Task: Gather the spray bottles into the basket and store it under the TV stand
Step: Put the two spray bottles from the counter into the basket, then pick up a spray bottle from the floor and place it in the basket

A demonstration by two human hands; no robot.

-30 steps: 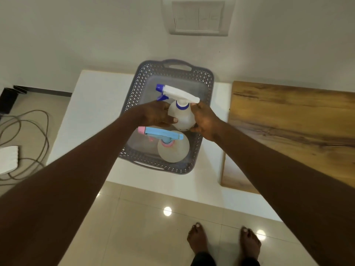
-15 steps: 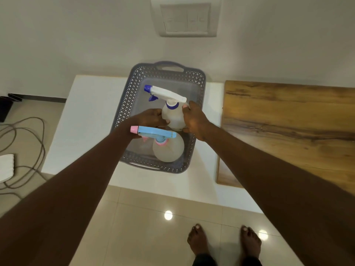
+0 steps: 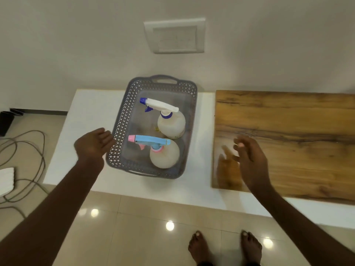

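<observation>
**Both spray bottles stand in the basket, hands empty**

The grey basket [image 3: 123, 131] sits on the white table [image 3: 90, 104], its far handle at 12 o'clock against the wall. Inside it stand two pale spray bottles: the white-and-blue-topped bottle [image 3: 171, 122] in the far half and the blue-and-pink-topped bottle [image 3: 164, 154] in the near half, both nozzles pointing to 9 o'clock. The left hand [image 3: 94, 144] hovers just beside the basket's 9 o'clock wall, fingers [image 3: 107, 137] released and spread, holding nothing. The right hand [image 3: 249, 160], blurred, hangs at 3 o'clock over the wooden board [image 3: 297, 135], fingers loose and empty. Bare feet [image 3: 224, 248] stand on the tiled floor [image 3: 134, 227]. Cables [image 3: 28, 150] lie at 9 o'clock.
</observation>
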